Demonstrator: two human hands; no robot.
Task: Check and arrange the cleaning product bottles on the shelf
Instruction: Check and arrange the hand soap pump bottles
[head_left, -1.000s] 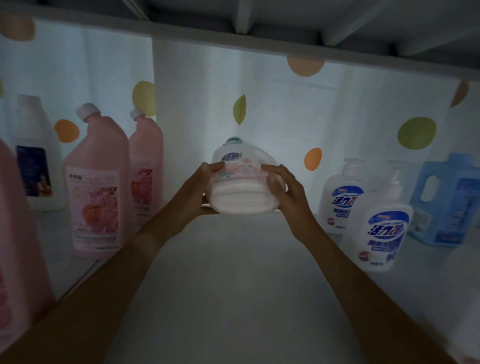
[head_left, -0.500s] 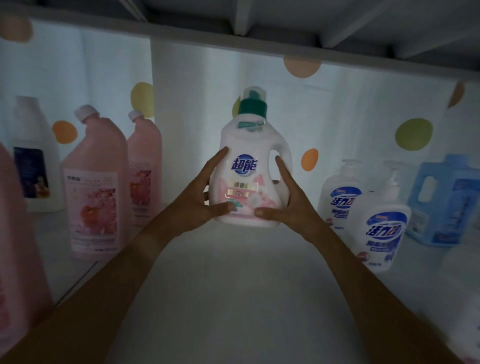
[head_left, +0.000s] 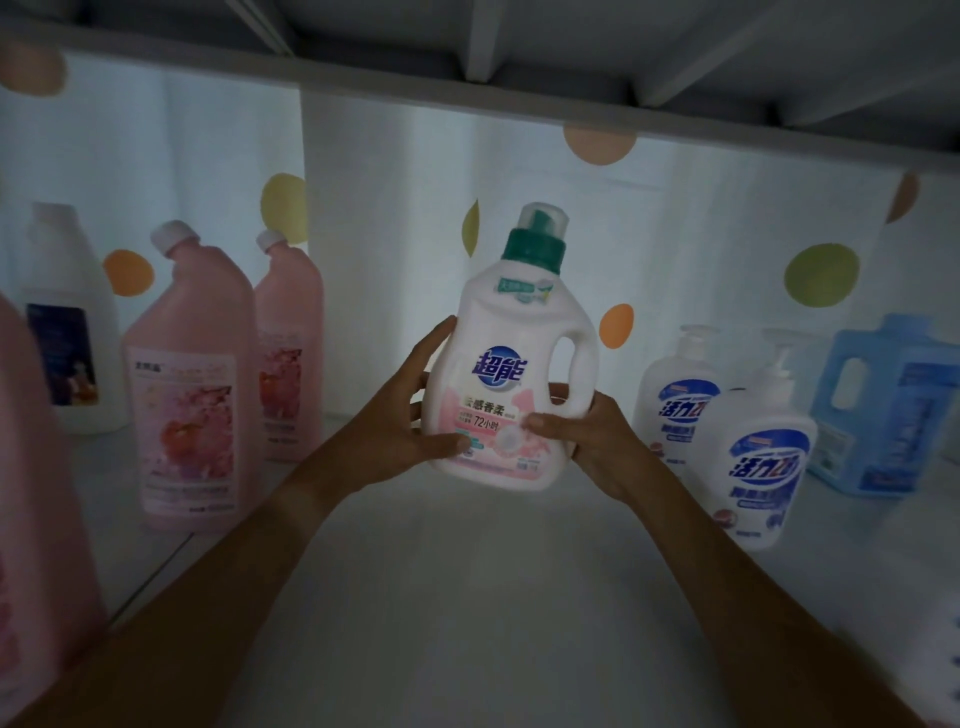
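The white bottle (head_left: 511, 364) leans a little right, cap up, label facing near, above the shelf (head_left: 467, 597); left hand (head_left: 402, 421) and right hand (head_left: 592, 431) both hold its sides

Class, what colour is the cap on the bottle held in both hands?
Green, with a clear cover on the cap; the head view shows it.

Pink bottle (head_left: 31, 519) cut by left edge; white bottle's (head_left: 67, 322) label blurred.

Pink bottles (head_left: 188, 415): three. White pump bottles (head_left: 759, 462): two. White jugs (head_left: 511, 364): two. Blue jug (head_left: 883, 410): one.
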